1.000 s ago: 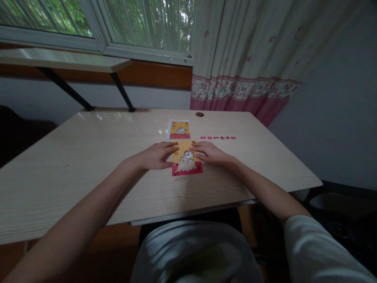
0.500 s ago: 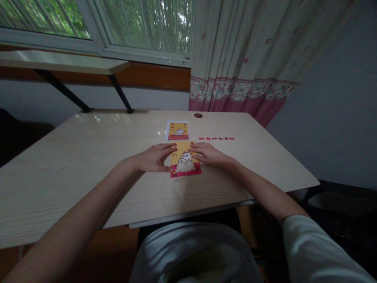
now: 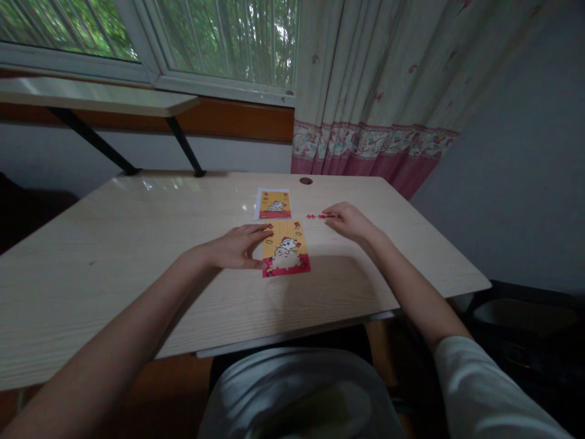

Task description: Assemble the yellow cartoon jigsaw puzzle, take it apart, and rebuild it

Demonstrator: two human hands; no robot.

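A yellow and red jigsaw puzzle (image 3: 282,235) with a cartoon animal on it lies flat on the desk, with a gap in its lower middle where the wood shows. My left hand (image 3: 235,247) rests at its left edge, thumb and fingers apart, fingertips touching the border. Up and to the right of the puzzle, my right hand (image 3: 350,221) is at the row of small red puzzle pieces (image 3: 311,216). Its thumb and fingers pinch at a dark red piece in that row. The hand covers the row's right part.
Behind the puzzle lies a printed picture card (image 3: 274,205) with the same design on white paper. The light wood desk (image 3: 137,274) has a round cable hole (image 3: 306,181) near its back edge. A raised shelf (image 3: 114,100) stands at back left, and a curtain (image 3: 365,134) hangs behind.
My right hand has left the puzzle's right edge and moved right and slightly away to the row of pieces, where its fingers have closed. My left hand stays at the puzzle's left edge.
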